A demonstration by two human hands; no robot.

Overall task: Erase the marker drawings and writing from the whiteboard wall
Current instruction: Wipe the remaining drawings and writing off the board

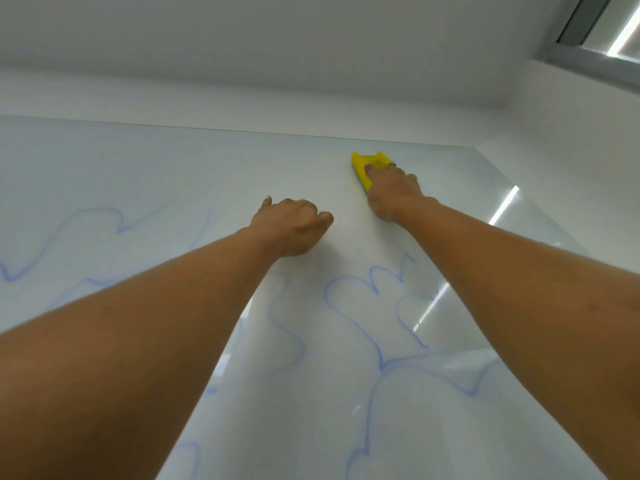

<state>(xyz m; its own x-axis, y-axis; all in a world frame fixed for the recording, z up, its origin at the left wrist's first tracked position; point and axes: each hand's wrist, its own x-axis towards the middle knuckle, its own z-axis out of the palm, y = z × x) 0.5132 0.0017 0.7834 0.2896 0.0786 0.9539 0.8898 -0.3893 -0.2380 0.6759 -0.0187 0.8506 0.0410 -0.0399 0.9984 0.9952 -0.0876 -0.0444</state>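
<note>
The glossy whiteboard wall point(194, 161) fills the view, seen from below. Wavy blue marker lines point(349, 306) run across its lower and left parts; the area near its top edge is white. My right hand point(393, 192) reaches high and grips a yellow eraser point(363, 166), pressed flat on the board just below the top edge. To the left and lower, my left hand point(294, 225) rests against the board with its fingers curled under and nothing in it.
Above the board runs a plain white wall strip point(242, 98) and the ceiling. A side wall point(571, 140) meets the board at the right, with a window frame point(595, 46) in the top right corner. Light strips reflect on the board's right side.
</note>
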